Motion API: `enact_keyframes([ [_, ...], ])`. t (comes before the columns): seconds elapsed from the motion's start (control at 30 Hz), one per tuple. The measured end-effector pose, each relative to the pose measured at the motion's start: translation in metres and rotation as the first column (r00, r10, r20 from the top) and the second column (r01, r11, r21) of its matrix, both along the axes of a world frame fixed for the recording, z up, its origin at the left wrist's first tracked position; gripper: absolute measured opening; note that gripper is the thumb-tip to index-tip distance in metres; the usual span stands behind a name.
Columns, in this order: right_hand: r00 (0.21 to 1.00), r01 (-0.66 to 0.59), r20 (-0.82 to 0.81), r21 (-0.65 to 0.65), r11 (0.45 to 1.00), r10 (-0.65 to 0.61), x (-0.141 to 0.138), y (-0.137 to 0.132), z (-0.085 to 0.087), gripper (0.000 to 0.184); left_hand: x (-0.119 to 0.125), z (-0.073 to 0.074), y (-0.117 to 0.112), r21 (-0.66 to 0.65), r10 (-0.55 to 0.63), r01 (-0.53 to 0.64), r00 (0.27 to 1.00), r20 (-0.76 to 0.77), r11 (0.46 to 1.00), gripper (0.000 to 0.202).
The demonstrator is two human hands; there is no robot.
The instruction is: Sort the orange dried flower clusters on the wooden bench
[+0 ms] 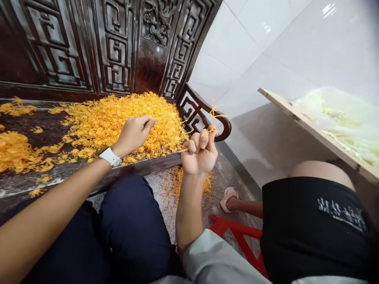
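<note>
A big heap of small orange plastic flower-like pieces [118, 118] lies on the dark carved wooden bench [154, 163]. My left hand [134, 134], with a white watch on the wrist, rests on the heap, fingers pinched together on the pieces. My right hand [199, 152] is raised in front of the bench edge, closed on a thin orange sprig [213, 116] that sticks up above the fingers.
More orange pieces [14, 152] lie scattered along the bench at left and on the floor [174, 185] below it. Another person's leg in black shorts [310, 225] sits at right under a wooden board [310, 130] holding a pale bag. A red stool frame [237, 236] stands below.
</note>
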State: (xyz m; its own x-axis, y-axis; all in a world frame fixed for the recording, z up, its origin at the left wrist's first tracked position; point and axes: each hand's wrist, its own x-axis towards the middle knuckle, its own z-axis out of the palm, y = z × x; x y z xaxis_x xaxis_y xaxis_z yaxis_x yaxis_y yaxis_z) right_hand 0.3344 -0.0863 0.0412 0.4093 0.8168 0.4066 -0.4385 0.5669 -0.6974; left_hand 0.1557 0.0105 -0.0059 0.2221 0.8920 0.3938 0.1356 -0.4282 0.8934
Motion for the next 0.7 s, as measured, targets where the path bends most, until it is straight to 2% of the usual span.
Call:
enact_keyframes([
  [0.03, 1.000, 0.009, -0.001, 0.003, 1.000, -0.009, -0.002, 0.003, 0.000, 0.024, 0.007, 0.006, -0.008, -0.095, -0.065, 0.076, 0.992, 0.109, 0.993, 0.048],
  [0.1, 1.000, 0.026, -0.007, -0.014, 1.000, -0.026, -0.009, 0.007, -0.002, 0.027, 0.022, 0.017, -0.025, -0.282, -0.159, 0.262, 0.927, 0.339, 0.923, 0.055],
  [0.17, 0.999, 0.046, -0.006, -0.060, 0.997, -0.047, -0.021, 0.008, -0.007, 0.030, 0.035, 0.027, -0.038, -0.370, -0.162, 0.380, 0.850, 0.501, 0.848, 0.055],
  [0.2, 0.999, 0.048, -0.005, -0.083, 0.995, -0.049, -0.028, 0.008, -0.011, 0.032, 0.040, 0.030, -0.042, -0.381, -0.137, 0.393, 0.824, 0.549, 0.837, 0.053],
  [0.23, 0.999, 0.038, -0.004, -0.100, 0.994, -0.039, -0.035, 0.007, -0.015, 0.034, 0.043, 0.033, -0.044, -0.378, -0.095, 0.370, 0.809, 0.580, 0.848, 0.051],
  [0.3, 1.000, 0.005, -0.001, -0.117, 0.993, -0.005, -0.050, 0.004, -0.023, 0.035, 0.044, 0.034, -0.040, -0.366, 0.017, 0.250, 0.806, 0.592, 0.896, 0.048],
  [0.37, 1.000, -0.017, 0.016, -0.124, 0.992, 0.019, -0.062, 0.001, -0.029, 0.036, 0.040, 0.033, -0.031, -0.392, 0.104, 0.160, 0.813, 0.573, 0.906, 0.049],
  [0.43, 0.999, -0.017, 0.043, -0.129, 0.991, 0.023, -0.069, -0.002, -0.031, 0.036, 0.033, 0.031, -0.023, -0.483, 0.128, 0.210, 0.808, 0.576, 0.850, 0.047],
  [0.5, 0.997, 0.008, 0.073, -0.135, 0.991, 0.002, -0.072, -0.003, -0.031, 0.036, 0.027, 0.031, -0.020, -0.589, 0.127, 0.331, 0.789, 0.602, 0.737, 0.042],
  [0.57, 0.993, 0.064, 0.110, -0.140, 0.988, -0.049, -0.073, -0.003, -0.030, 0.037, 0.026, 0.032, -0.023, -0.669, 0.188, 0.365, 0.774, 0.605, 0.648, 0.037],
  [0.63, 0.985, 0.115, 0.141, -0.129, 0.985, -0.096, -0.074, -0.002, -0.029, 0.036, 0.027, 0.033, -0.028, -0.723, 0.281, 0.312, 0.771, 0.572, 0.617, 0.036],
  [0.7, 0.984, 0.114, 0.151, -0.107, 0.988, -0.097, -0.076, -0.001, -0.030, 0.033, 0.030, 0.033, -0.032, -0.726, 0.323, 0.242, 0.774, 0.545, 0.644, 0.038],
])
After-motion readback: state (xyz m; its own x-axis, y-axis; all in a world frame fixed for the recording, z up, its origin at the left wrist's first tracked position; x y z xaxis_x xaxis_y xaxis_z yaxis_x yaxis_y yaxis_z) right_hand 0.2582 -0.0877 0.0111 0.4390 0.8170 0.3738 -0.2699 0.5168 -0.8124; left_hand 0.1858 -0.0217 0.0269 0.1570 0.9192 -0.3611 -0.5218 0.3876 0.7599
